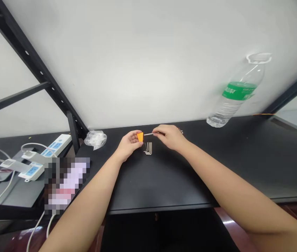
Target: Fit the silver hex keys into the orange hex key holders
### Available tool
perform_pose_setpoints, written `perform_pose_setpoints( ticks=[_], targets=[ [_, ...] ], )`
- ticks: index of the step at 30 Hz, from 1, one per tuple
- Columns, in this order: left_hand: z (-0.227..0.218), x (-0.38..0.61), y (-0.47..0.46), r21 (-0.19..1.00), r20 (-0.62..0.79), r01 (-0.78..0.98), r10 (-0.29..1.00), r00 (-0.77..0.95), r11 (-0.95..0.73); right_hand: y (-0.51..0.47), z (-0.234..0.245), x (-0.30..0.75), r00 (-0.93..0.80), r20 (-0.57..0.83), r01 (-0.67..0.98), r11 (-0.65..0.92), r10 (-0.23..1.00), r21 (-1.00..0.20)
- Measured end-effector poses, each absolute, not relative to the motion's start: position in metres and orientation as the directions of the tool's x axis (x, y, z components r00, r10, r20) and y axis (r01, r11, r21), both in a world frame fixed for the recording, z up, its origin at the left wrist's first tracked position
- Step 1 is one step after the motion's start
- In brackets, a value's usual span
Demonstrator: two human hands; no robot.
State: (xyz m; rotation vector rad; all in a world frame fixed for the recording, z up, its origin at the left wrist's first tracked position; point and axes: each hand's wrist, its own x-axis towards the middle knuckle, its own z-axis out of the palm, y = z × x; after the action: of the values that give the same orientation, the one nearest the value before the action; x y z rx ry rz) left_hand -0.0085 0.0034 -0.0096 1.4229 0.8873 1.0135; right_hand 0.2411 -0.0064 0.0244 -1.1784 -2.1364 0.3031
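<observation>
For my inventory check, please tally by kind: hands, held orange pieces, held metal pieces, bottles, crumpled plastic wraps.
Hands (left hand, right hand): 2
Held orange piece: 1
Held metal piece: 1
Bottle: 1
Crumpled plastic wrap: 1
Total: 6

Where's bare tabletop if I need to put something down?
On the black tabletop, the widest bare patch lies right of the right forearm, in front of the bottle. Another lies between both forearms, from the L-shaped keys to the front edge. Crowded: around the orange holder in the left hand, and far left by the power strip.
</observation>
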Motion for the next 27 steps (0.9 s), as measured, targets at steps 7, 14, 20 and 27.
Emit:
perform_pose_setpoints(
  ticks=[7, 14, 20, 27],
  targets=[
    [-0.008, -0.009, 0.002, 0.996, 0.083, -0.05, 0.93, 0.359, -0.069, -0.006, 0.019, 0.239, -0.347, 0.507, 0.638, 0.595, 0.789, -0.49],
    [-0.005, -0.009, -0.002, 0.998, 0.057, -0.039, 0.917, 0.394, -0.045, -0.008, 0.018, 0.235, -0.358, 0.515, 0.633, 0.608, 0.779, -0.479],
    [-0.003, -0.007, -0.007, 0.998, 0.031, -0.056, 0.879, 0.476, -0.005, -0.016, 0.014, 0.219, -0.446, 0.509, 0.557, 0.674, 0.736, -0.485],
    [-0.001, -0.006, -0.008, 0.996, 0.073, 0.017, 0.879, 0.472, -0.092, -0.015, 0.01, 0.216, -0.444, 0.507, 0.543, 0.672, 0.739, -0.503]
  ],
)
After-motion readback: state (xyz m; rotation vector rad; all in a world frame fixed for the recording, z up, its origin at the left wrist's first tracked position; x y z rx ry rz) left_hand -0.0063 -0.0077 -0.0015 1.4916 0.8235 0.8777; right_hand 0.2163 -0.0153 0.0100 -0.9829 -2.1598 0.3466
